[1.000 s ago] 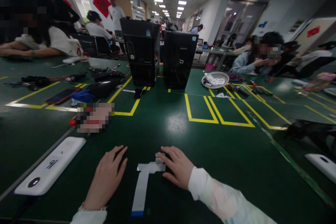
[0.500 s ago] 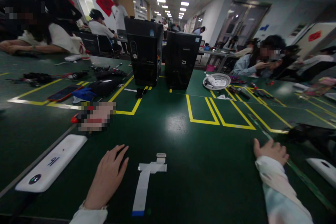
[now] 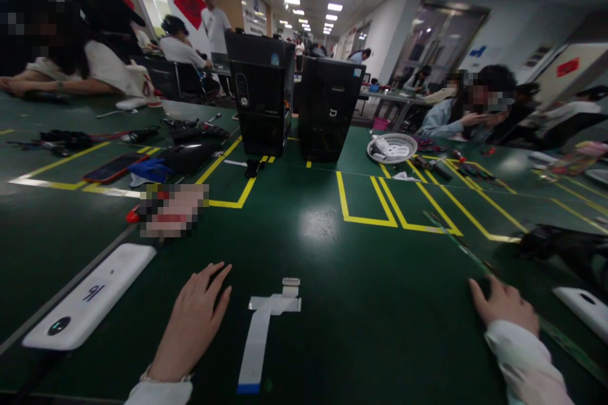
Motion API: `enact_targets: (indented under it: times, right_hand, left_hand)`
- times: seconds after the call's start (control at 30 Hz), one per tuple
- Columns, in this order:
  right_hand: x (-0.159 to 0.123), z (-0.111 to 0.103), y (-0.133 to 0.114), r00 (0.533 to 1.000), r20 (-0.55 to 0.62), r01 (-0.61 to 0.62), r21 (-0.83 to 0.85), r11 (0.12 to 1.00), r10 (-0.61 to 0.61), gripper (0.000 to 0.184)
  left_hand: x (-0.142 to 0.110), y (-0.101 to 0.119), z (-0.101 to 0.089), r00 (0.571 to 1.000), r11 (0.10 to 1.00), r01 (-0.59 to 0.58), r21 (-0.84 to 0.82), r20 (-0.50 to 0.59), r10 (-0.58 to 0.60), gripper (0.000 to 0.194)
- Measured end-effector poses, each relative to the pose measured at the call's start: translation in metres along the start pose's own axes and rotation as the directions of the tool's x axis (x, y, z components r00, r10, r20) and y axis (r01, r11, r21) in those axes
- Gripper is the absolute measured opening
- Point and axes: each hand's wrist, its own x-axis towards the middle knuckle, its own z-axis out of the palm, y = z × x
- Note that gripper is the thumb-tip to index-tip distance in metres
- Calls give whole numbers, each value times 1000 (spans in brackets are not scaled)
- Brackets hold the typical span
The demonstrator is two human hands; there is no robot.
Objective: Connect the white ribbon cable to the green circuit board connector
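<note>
My left hand (image 3: 194, 323) rests palm down on the green tabletop (image 3: 361, 304), its fingers stretched out and apart, holding nothing. Right of it lies a white flat ribbon cable (image 3: 256, 348) with a blue-tipped end, a crosswise section and a small connector at the far end. At the right, my right hand (image 3: 507, 309) is over a long, narrow green circuit board strip (image 3: 468, 253). The strip passes between the thumb and the bent fingers, which seem closed on it; the palm hides its middle part.
A white handheld device (image 3: 90, 300) lies at the left, another white device (image 3: 586, 307) at the right edge. Two black computer towers (image 3: 263, 101) stand at the back, near a white basket (image 3: 392, 147) of parts. Yellow tape (image 3: 370, 221) marks boxes; people sit around.
My right hand has moved nearer to me and slightly right, its fingers less spread. The green strip's far end has swung left. My left hand and the ribbon cable stay in place.
</note>
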Motion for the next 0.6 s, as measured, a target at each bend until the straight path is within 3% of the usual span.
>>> enact_targets:
  times: [0.17, 0.33, 0.47, 0.6]
  right_hand:
    - [-32, -5, 14, 988, 9, 154, -30, 988, -154, 86]
    - [-56, -10, 30, 936, -15, 350, 146, 925, -352, 67]
    - [-62, -11, 44, 879, -134, 476, 237, 847, -457, 52]
    - [-53, -12, 66, 832, -290, 529, 157, 834, -473, 47]
  left_hand:
    - [-1, -1, 1, 1000, 1000, 0, -9, -1, 0, 54]
    - [0, -4, 2, 1000, 1000, 1, -5, 15, -1, 55]
    - [0, -4, 3, 1000, 1000, -7, 13, 8, 7, 55]
    - [0, -3, 3, 999, 999, -29, 19, -22, 30, 53]
